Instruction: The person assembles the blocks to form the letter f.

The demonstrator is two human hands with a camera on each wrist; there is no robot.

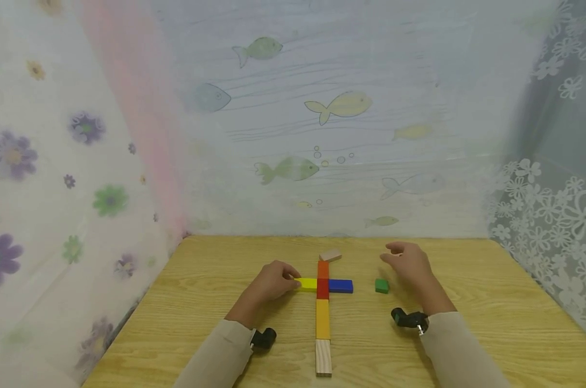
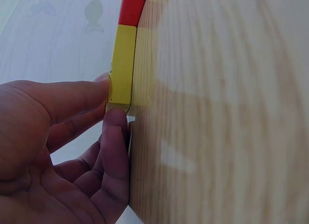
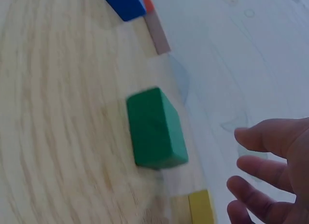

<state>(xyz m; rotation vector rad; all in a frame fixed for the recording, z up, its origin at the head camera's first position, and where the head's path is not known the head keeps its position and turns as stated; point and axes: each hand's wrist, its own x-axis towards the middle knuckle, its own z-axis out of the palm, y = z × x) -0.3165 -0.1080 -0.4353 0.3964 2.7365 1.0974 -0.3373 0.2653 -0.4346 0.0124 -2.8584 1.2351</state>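
My left hand (image 1: 273, 281) pinches the outer end of a yellow block (image 2: 123, 64), thumb on its side and fingertips at its end face. That block lies flat, its inner end against a red block (image 1: 323, 289) at the centre of a cross. From the red centre an orange block (image 1: 323, 269) points away, a blue block (image 1: 341, 286) right, and an amber block (image 1: 323, 319) toward me. My right hand (image 1: 411, 264) hovers with parted fingers beyond a small green block (image 3: 152, 127), holding nothing. Another yellow block (image 3: 201, 207) shows below that hand in the right wrist view.
A plain wooden block (image 1: 323, 358) continues the near arm of the cross. Another plain block (image 1: 330, 255) lies slanted at its far end. Fish-patterned sheeting (image 1: 351, 134) rises behind the wooden table (image 1: 215, 253), with flowered sheets on both sides.
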